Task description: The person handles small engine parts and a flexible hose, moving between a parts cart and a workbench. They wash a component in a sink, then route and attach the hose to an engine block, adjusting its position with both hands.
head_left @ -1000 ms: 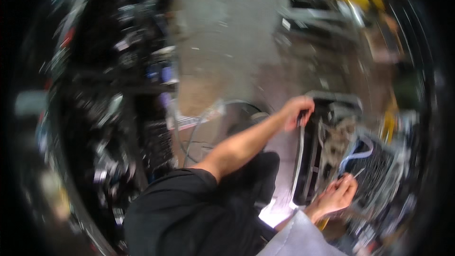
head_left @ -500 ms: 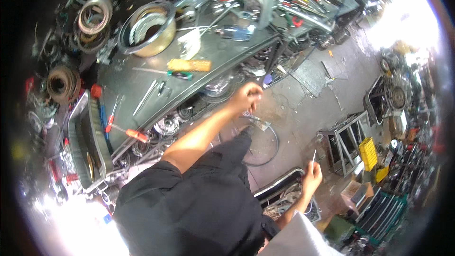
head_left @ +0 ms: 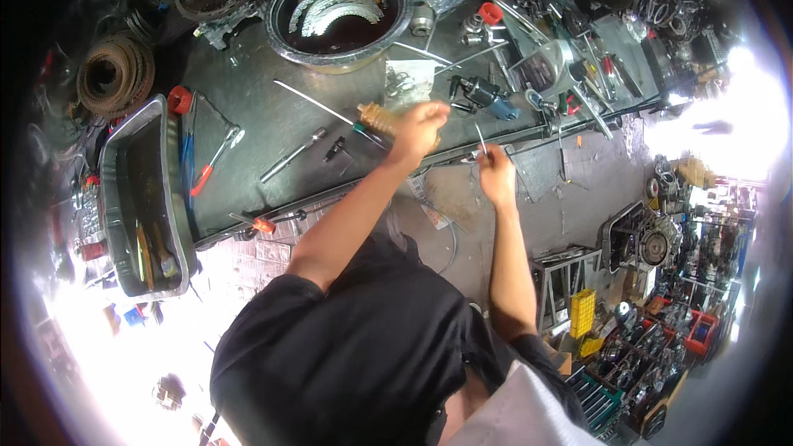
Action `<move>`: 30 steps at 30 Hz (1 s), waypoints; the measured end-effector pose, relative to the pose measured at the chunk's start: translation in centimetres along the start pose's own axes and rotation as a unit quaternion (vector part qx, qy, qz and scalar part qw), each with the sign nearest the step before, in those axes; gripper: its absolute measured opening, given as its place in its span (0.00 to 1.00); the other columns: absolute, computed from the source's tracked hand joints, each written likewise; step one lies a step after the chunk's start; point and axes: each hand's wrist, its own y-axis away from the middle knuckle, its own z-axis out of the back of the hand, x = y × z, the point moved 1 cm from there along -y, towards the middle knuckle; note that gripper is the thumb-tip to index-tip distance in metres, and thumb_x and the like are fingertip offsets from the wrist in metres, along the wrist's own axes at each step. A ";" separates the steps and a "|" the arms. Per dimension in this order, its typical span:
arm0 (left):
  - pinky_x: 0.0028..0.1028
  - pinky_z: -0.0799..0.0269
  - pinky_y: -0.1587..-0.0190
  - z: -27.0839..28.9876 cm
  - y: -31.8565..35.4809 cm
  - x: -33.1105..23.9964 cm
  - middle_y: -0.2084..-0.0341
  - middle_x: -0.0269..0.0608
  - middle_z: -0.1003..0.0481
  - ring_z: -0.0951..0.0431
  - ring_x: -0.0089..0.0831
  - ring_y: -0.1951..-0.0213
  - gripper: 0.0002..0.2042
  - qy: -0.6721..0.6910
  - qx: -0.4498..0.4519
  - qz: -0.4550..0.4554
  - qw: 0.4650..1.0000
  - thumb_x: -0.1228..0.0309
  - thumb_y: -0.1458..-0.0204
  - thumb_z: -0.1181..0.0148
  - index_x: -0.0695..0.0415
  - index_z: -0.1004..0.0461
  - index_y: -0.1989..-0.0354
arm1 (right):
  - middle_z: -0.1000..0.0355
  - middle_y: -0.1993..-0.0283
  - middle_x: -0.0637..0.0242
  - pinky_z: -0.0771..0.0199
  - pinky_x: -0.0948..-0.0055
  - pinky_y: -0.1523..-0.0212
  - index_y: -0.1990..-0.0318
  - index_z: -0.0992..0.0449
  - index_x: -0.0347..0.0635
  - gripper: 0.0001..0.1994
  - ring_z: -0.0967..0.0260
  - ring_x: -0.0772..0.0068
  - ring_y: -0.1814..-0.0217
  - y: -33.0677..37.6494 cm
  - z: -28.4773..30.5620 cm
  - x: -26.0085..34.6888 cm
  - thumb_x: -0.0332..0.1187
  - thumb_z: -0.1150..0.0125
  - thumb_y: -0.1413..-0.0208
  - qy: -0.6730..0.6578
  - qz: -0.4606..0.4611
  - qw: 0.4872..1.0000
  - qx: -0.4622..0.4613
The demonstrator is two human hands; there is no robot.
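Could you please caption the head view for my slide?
Left hand over a cluttered workbench; right hand holds a thin metal rod.

Dark grey bench top (head_left: 273,107), stained and dull. Round bowl (head_left: 343,8) of silver metal, black inside, with pale grey curved strips. Red caps (head_left: 489,12) and a red cup (head_left: 179,100). Pliers (head_left: 213,161) with red handles. Rusty brown rings (head_left: 116,74) stacked at the bench end. Grey steel tray (head_left: 144,198), dark within. Tan ribbed handle (head_left: 378,118) beside the left hand (head_left: 420,128). Yellow crate (head_left: 583,312) on the floor. Black shirt (head_left: 355,355).
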 end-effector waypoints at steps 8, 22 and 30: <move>0.24 0.25 0.61 5.3 11.3 0.0 0.71 0.40 0.18 0.19 0.22 0.68 0.09 -0.056 -0.024 0.001 0.998 0.70 0.43 0.36 0.65 0.19 0.62 | 0.27 0.47 0.46 0.31 0.53 0.43 0.47 0.28 0.35 0.19 0.31 0.40 0.46 -4.5 -4.1 -0.5 0.21 0.42 0.48 0.110 0.087 0.985 -0.096; 0.24 0.37 0.77 19.8 44.4 2.8 0.86 0.33 0.33 0.34 0.23 0.83 0.18 0.095 -0.493 -0.039 0.864 0.63 0.37 0.42 0.55 0.31 0.81 | 0.24 0.64 0.53 0.24 0.57 0.60 0.52 0.31 0.34 0.25 0.24 0.49 0.62 22.8 -27.1 20.4 0.37 0.26 0.52 -0.221 0.207 0.935 0.186; 0.25 0.37 0.77 25.3 55.4 4.7 0.85 0.34 0.32 0.33 0.26 0.82 0.14 0.150 -0.560 -0.049 0.814 0.64 0.34 0.49 0.61 0.26 0.68 | 0.27 0.69 0.53 0.29 0.54 0.64 0.67 0.25 0.37 0.14 0.29 0.45 0.65 23.0 -28.6 24.3 0.39 0.30 0.48 -0.257 0.243 0.934 0.055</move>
